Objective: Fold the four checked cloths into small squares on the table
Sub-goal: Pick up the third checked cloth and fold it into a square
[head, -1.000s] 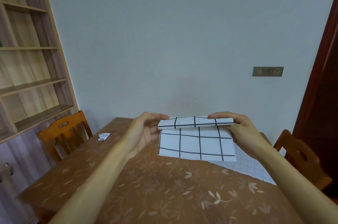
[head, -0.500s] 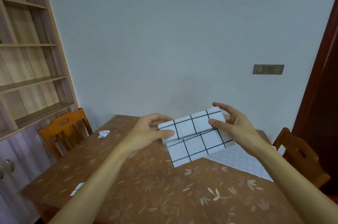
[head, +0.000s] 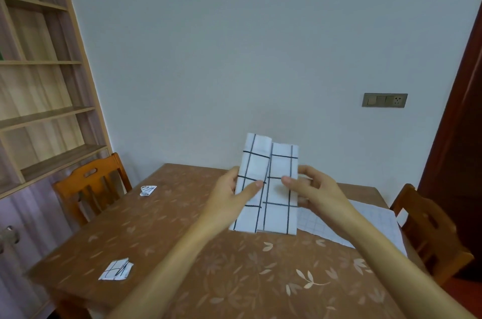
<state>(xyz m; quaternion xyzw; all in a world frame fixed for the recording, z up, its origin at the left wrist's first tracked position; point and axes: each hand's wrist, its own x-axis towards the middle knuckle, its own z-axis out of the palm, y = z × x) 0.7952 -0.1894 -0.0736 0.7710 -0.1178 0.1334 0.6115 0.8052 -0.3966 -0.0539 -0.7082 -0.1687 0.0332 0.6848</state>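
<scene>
Thumbs in front, my left hand (head: 232,196) and right hand (head: 313,191) pinch the white black-checked cloth (head: 271,162), a long strip upright above the brown flowered table (head: 208,253). By my judgement a near folded square (head: 116,269) and a far folded square (head: 148,190) are done; a pale fine-checked cloth (head: 365,222) waits flat.

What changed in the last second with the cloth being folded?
The wide-checked cloth was turned from crosswise to upright. The left hand and right hand moved from its ends to its long sides, still pinching it. The fine-checked cloth, near folded cloth and far folded cloth stayed on the table.
</scene>
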